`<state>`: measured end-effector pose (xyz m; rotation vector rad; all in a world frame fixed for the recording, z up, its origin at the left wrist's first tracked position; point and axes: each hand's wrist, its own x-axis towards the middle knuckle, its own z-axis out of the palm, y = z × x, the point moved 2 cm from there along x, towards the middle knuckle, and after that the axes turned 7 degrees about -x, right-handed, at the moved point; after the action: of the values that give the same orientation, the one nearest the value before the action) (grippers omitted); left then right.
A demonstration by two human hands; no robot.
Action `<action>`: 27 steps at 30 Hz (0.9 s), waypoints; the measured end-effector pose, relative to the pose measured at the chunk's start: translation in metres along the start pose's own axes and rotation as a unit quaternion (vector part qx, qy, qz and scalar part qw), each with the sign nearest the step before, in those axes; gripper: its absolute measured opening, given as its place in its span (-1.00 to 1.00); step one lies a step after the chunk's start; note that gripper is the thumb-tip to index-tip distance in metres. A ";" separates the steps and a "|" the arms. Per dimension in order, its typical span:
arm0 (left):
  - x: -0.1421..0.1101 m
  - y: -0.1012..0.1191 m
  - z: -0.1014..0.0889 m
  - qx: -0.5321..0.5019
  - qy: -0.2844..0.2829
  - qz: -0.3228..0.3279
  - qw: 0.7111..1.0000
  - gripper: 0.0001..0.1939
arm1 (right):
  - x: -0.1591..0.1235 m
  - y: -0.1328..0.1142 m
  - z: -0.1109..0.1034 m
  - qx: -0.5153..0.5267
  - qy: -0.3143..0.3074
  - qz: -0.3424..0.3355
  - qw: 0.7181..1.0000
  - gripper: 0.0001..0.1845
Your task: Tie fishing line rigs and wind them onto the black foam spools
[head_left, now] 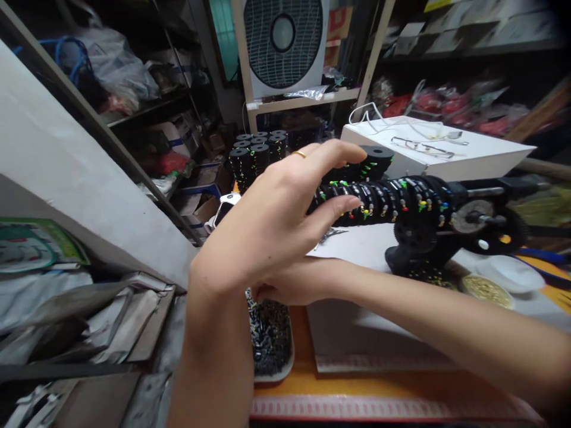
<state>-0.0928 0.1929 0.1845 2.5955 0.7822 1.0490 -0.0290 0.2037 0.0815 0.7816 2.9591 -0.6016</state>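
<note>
My left hand [276, 220] is raised in front of me, a gold ring on one finger. Its fingers and thumb curve round the left end of a row of black spools [401, 202] dotted with yellow, green and red marks. The row sits on a horizontal rod of a black winding machine [428, 244]. My right arm crosses in from the right beneath it. My right hand [289, 285] is mostly hidden behind my left wrist, its fingers bunched together just above a white tray of small dark pieces [270, 339].
More black spools [256, 151] stand stacked behind. A white box [473, 154] carries spectacles and a cable. A small dish of brass bits [486, 290] and a white dish [508, 273] sit at the right on the orange table [285, 383]. Cluttered shelves [134, 113] stand left, and a fan [283, 41] behind.
</note>
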 end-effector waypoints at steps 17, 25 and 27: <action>-0.005 0.001 -0.009 -0.004 0.002 0.010 1.000 -0.71 | 0.003 -0.016 0.041 -0.163 0.008 0.010 0.987 -0.75; -0.004 0.002 -0.010 0.016 -0.008 -0.010 1.000 -0.73 | 0.015 -0.006 0.064 -0.163 0.046 0.030 0.985 -0.81; -0.004 0.002 -0.009 0.003 -0.004 -0.014 1.000 -0.73 | 0.018 -0.003 0.065 -0.159 0.039 0.026 0.986 -0.79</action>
<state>-0.1012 0.1892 0.1896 2.5852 0.8187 1.0284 -0.0513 0.1859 0.0204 0.8610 2.9814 -0.0896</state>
